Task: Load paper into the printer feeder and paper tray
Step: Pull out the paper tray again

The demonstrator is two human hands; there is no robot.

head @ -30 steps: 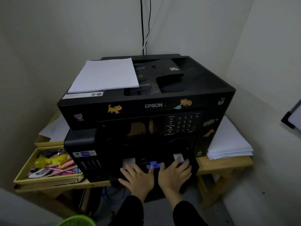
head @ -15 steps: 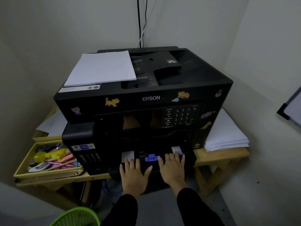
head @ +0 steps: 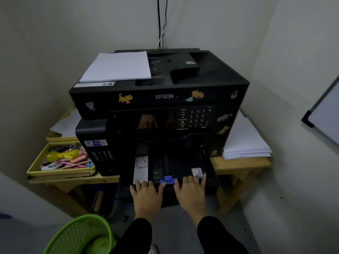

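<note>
A black Epson printer (head: 165, 97) stands on a wooden table (head: 238, 165). White paper (head: 117, 67) lies on its top feeder at the left. The black paper tray (head: 174, 167) sticks out of the printer's front at the bottom, with a blue guide clip (head: 168, 180) at its front edge; its inside looks dark, with no paper showing. My left hand (head: 147, 196) grips the tray's front edge left of the clip. My right hand (head: 190, 194) grips the same edge to the clip's right. A stack of white paper (head: 245, 142) lies on the table to the printer's right.
A yellow tray (head: 36, 166) with pens and small items sits left of the printer. A green mesh basket (head: 78, 235) stands on the floor at the lower left. Walls close in behind and on the right, where a whiteboard (head: 324, 114) leans. Cables (head: 161, 22) run up the back wall.
The paper tray has slid out of the printer towards me, with both hands on its front edge. More of its inside now shows. The view has shifted back a little.
</note>
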